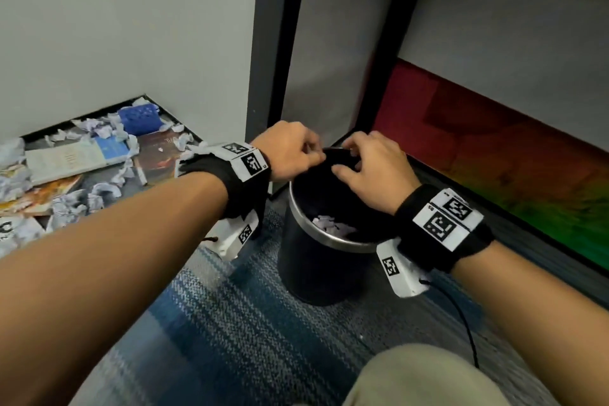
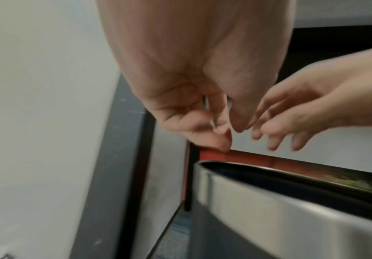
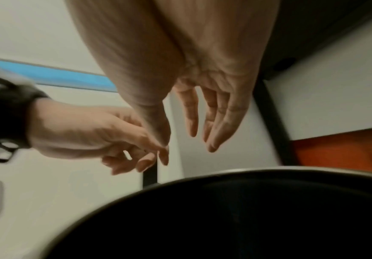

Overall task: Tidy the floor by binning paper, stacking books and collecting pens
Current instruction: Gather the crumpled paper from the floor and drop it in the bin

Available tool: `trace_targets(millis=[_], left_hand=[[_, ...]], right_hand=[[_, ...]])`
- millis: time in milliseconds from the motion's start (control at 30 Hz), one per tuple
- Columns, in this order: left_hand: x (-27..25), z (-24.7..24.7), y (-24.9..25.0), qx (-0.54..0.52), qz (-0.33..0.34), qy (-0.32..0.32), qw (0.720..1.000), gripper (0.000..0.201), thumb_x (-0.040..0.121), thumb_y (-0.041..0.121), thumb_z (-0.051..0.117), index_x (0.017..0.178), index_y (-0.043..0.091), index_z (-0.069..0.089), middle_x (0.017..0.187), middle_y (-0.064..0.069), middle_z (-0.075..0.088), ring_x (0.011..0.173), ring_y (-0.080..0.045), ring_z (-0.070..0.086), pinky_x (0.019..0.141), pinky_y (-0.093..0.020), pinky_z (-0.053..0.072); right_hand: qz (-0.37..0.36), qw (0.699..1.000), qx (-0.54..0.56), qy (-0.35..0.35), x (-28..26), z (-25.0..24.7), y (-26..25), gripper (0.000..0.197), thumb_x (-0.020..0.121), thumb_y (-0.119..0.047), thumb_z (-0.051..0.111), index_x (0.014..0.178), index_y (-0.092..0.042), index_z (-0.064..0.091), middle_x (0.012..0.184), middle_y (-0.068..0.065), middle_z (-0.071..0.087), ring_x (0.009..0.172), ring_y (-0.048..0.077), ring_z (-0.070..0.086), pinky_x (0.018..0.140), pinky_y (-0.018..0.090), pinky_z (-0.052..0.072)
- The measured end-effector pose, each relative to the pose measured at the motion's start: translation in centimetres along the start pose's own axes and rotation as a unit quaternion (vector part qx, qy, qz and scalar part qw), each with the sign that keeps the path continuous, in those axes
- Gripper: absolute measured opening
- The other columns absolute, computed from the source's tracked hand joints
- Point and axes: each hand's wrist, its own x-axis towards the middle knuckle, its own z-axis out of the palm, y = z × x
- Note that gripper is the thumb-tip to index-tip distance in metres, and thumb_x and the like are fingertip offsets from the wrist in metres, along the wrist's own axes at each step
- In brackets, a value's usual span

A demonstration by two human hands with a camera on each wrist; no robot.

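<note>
Both hands are positioned above the mouth of the round black waste bin with a brushed-metal rim (image 1: 333,242). The left hand (image 1: 290,150) has loosely curled fingers (image 2: 205,126) and holds nothing visible; the right hand (image 1: 369,168) has its fingers (image 3: 216,122) extended and relaxed, also empty. The fingertips of both hands lie just above the far side of the rim, close to each other. Directly below the fingers, inside the bin, a small heap of crumpled pale paper (image 1: 333,224) rests at the bottom, so part of the binning step appears complete. Well to the left of the fingers, many crumpled white paper balls (image 1: 99,128) are scattered on the floor over and around several flat books (image 1: 75,156), which lie unstacked. A blue perforated plastic pen holder (image 1: 140,117) lies on its side beyond them, and one white pen (image 1: 141,173) lies beside a dark book cover. Judged from this layout, most paper, all book stacking and pen collection are outstanding.
</note>
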Motion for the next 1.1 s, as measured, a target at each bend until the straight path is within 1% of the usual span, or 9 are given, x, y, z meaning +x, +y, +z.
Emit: trace_targets(millis=[167, 267, 367, 467, 567, 633, 867, 967, 1100], left_hand=[[-4.6, -1.2, -7.1, 0.030, -0.131, 0.133, 0.982, 0.044, 0.089, 0.036, 0.057, 0.053, 0.013, 0.046, 0.050, -0.002, 0.047, 0.055, -0.024, 0.045, 0.057, -0.029, 0.031], [-10.4, 1.7, -12.8, 0.029, -0.237, 0.152, 0.959, 0.043, 0.092, 0.031, 0.053, 0.054, 0.015, 0.042, 0.057, -0.007, 0.050, 0.059, -0.028, 0.047, 0.056, -0.032, 0.030], [-16.8, 7.5, -17.6, 0.039, -0.332, 0.059, 0.941, 0.031, 0.092, 0.032, 0.053, 0.065, 0.017, 0.052, 0.074, -0.012, 0.064, 0.076, -0.031, 0.060, 0.065, -0.036, 0.043], [-21.4, 12.9, -20.1, -0.006, -0.381, -0.020, 0.924, 0.018, 0.091, 0.029, 0.055, 0.095, 0.015, 0.066, 0.100, -0.012, 0.071, 0.097, -0.031, 0.065, 0.082, -0.036, 0.050], [-23.1, 15.7, -20.4, -0.029, -0.406, -0.055, 0.912, 0.035, 0.094, 0.029, 0.053, 0.126, 0.017, 0.058, 0.128, -0.010, 0.062, 0.118, -0.029, 0.057, 0.097, -0.035, 0.045], [-23.3, 16.6, -20.5, -0.028, -0.416, -0.068, 0.906, 0.044, 0.095, 0.031, 0.051, 0.137, 0.018, 0.049, 0.138, -0.009, 0.054, 0.126, -0.028, 0.051, 0.103, -0.035, 0.041], [-23.2, 14.0, -21.0, -0.020, -0.423, -0.080, 0.902, 0.033, 0.094, 0.031, 0.053, 0.120, 0.011, 0.060, 0.119, -0.013, 0.065, 0.112, -0.032, 0.059, 0.092, -0.035, 0.046], [-22.7, 9.6, -21.8, -0.010, -0.416, -0.031, 0.909, 0.026, 0.093, 0.029, 0.055, 0.105, 0.010, 0.068, 0.107, -0.014, 0.069, 0.103, -0.032, 0.063, 0.084, -0.032, 0.046], [-22.5, 6.4, -23.4, 0.018, -0.426, -0.007, 0.905, 0.027, 0.094, 0.029, 0.052, 0.106, 0.009, 0.067, 0.110, -0.018, 0.068, 0.105, -0.035, 0.061, 0.086, -0.035, 0.047]], right_hand=[[-0.174, 0.982, 0.028, 0.074, -1.3, 3.2, -8.9, 0.022, 0.085, -0.033, 0.060, 0.100, -0.016, 0.059, 0.096, 0.004, 0.057, 0.088, 0.025, 0.059, 0.072, 0.036, 0.047], [-0.244, 0.969, 0.037, 0.015, -2.6, 9.2, -13.2, 0.021, 0.088, -0.028, 0.057, 0.103, -0.014, 0.057, 0.101, 0.006, 0.056, 0.091, 0.029, 0.059, 0.066, 0.038, 0.046], [-0.202, 0.971, 0.035, -0.121, -3.3, 18.2, -14.1, 0.016, 0.093, -0.022, 0.052, 0.102, -0.010, 0.057, 0.105, 0.010, 0.054, 0.095, 0.032, 0.057, 0.073, 0.041, 0.046], [-0.170, 0.958, -0.071, -0.218, -3.8, 26.1, -12.4, 0.024, 0.093, -0.008, 0.047, 0.117, -0.005, 0.052, 0.122, 0.015, 0.048, 0.111, 0.035, 0.053, 0.087, 0.042, 0.044], [-0.172, 0.935, -0.152, -0.272, -4.0, 30.7, -10.3, 0.044, 0.098, -0.006, 0.033, 0.142, -0.001, 0.030, 0.149, 0.021, 0.029, 0.129, 0.038, 0.039, 0.099, 0.044, 0.040], [-0.179, 0.932, -0.173, -0.265, -3.8, 31.9, -9.9, 0.042, 0.099, -0.003, 0.029, 0.140, 0.001, 0.032, 0.146, 0.021, 0.032, 0.129, 0.037, 0.038, 0.100, 0.042, 0.041], [-0.194, 0.928, -0.173, -0.269, -0.6, 31.3, -10.7, 0.029, 0.093, 0.004, 0.038, 0.117, 0.003, 0.055, 0.123, 0.019, 0.052, 0.115, 0.035, 0.053, 0.091, 0.039, 0.047], [-0.142, 0.932, -0.150, -0.298, 0.5, 30.7, -11.1, 0.026, 0.093, -0.003, 0.045, 0.114, 0.002, 0.058, 0.120, 0.021, 0.059, 0.112, 0.038, 0.058, 0.089, 0.040, 0.048], [-0.016, 0.958, -0.048, -0.283, 0.3, 31.3, -10.0, 0.020, 0.090, -0.018, 0.059, 0.101, -0.002, 0.064, 0.108, 0.020, 0.066, 0.103, 0.035, 0.062, 0.082, 0.036, 0.050]])
